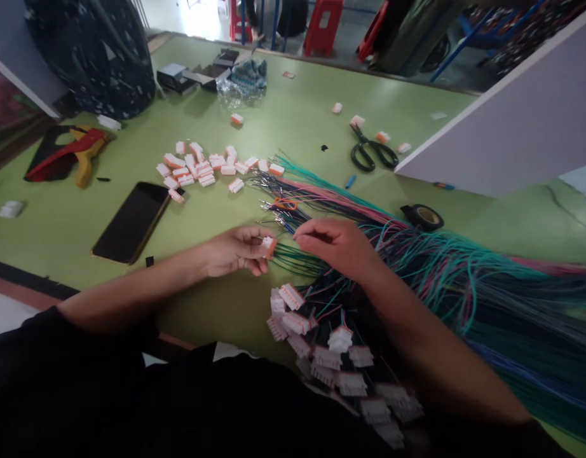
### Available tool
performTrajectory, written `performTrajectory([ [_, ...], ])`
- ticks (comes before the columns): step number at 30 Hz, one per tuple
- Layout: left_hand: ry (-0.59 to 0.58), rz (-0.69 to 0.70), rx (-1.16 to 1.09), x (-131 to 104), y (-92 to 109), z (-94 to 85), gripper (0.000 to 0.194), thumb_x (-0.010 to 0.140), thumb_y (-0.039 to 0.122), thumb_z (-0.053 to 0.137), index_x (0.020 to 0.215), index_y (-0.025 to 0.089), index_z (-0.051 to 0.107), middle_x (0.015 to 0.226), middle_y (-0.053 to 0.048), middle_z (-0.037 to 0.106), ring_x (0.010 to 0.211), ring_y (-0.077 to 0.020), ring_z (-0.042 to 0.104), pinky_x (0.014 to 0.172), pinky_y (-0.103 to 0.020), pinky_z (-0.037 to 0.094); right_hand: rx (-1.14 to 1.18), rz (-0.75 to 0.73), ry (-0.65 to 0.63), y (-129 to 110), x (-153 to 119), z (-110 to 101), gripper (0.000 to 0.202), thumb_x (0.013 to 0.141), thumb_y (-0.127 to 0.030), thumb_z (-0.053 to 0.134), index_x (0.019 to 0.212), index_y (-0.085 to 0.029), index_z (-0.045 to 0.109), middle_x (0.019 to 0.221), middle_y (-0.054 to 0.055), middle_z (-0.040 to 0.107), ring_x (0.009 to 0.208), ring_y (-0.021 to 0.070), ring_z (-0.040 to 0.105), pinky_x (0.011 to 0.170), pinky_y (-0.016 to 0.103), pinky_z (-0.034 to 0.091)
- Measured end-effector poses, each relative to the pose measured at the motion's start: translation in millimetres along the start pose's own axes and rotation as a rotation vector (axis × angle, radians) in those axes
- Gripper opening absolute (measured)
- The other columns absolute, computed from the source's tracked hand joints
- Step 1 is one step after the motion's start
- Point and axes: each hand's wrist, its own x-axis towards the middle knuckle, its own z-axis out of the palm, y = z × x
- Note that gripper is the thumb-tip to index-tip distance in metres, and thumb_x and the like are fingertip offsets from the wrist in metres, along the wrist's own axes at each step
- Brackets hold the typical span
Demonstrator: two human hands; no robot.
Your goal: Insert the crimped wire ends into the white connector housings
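Between the thumb and fingers of my left hand is a white and orange wire connector. Just right of it, my right hand has its thumb and index finger pinched together over the wire ends; whatever lies in the pinch is too small to make out. Dark green wires run beneath my right hand. Beyond the hands, bundles of green, pink and dark wires lie with metal-tipped ends toward the left. A loose pile of connectors sits farther off. Connectors with wires attached are heaped by my body.
A phone lies left of my left hand. Scissors and black tape are at the right, near a pale panel. A red and yellow hand tool lies far left. Small boxes stand at the back.
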Motion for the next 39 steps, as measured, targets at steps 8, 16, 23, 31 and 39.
performTrajectory([
  [8, -0.016, 0.06, -0.094, 4, -4, -1.7, 0.028, 0.072, 0.009, 0.066, 0.096, 0.014, 0.051, 0.066, 0.002, 0.063, 0.055, -0.0079, 0.063, 0.05, -0.016, 0.049, -0.171, -0.126, 0.053, -6, -7, 22, 0.011, 0.07, -0.015, 0.05, 0.061, -0.018, 0.056, 0.059, -0.002, 0.055, 0.055, 0.0082, 0.046, 0.057, 0.022, 0.037],
  [16, -0.024, 0.062, -0.07, 3, -4, 0.9, 0.031, 0.072, 0.012, 0.066, 0.098, 0.014, 0.049, 0.064, 0.003, 0.062, 0.056, -0.0077, 0.063, 0.051, -0.015, 0.048, -0.255, -0.138, 0.069, -7, -8, 25, 0.012, 0.068, -0.014, 0.047, 0.058, -0.019, 0.051, 0.056, -0.002, 0.053, 0.052, 0.008, 0.044, 0.053, 0.022, 0.034],
  [23, 0.004, 0.098, -0.039, 2, -4, 6.4, 0.029, 0.07, 0.012, 0.068, 0.093, 0.015, 0.049, 0.063, 0.004, 0.061, 0.054, -0.0083, 0.062, 0.05, -0.017, 0.049, -0.275, -0.111, 0.08, -5, -9, 26, 0.011, 0.066, -0.015, 0.048, 0.056, -0.019, 0.05, 0.053, -0.003, 0.052, 0.05, 0.0078, 0.043, 0.053, 0.021, 0.034],
  [31, 0.082, 0.228, 0.203, 1, -3, 14.0, 0.027, 0.071, 0.018, 0.067, 0.089, 0.015, 0.047, 0.061, 0.006, 0.058, 0.052, -0.0076, 0.06, 0.051, -0.019, 0.048, -0.315, -0.059, 0.096, -3, -11, 32, 0.012, 0.065, -0.015, 0.048, 0.054, -0.019, 0.048, 0.05, -0.004, 0.049, 0.049, 0.0073, 0.041, 0.051, 0.021, 0.032],
  [39, 0.081, 0.29, 0.248, 2, -10, 17.0, 0.026, 0.072, 0.021, 0.067, 0.086, 0.016, 0.047, 0.061, 0.005, 0.059, 0.055, -0.0081, 0.061, 0.053, -0.019, 0.049, -0.153, 0.01, 0.043, -2, -10, 36, 0.012, 0.067, -0.02, 0.049, 0.056, -0.018, 0.052, 0.051, -0.004, 0.051, 0.05, 0.0079, 0.042, 0.052, 0.022, 0.034],
])
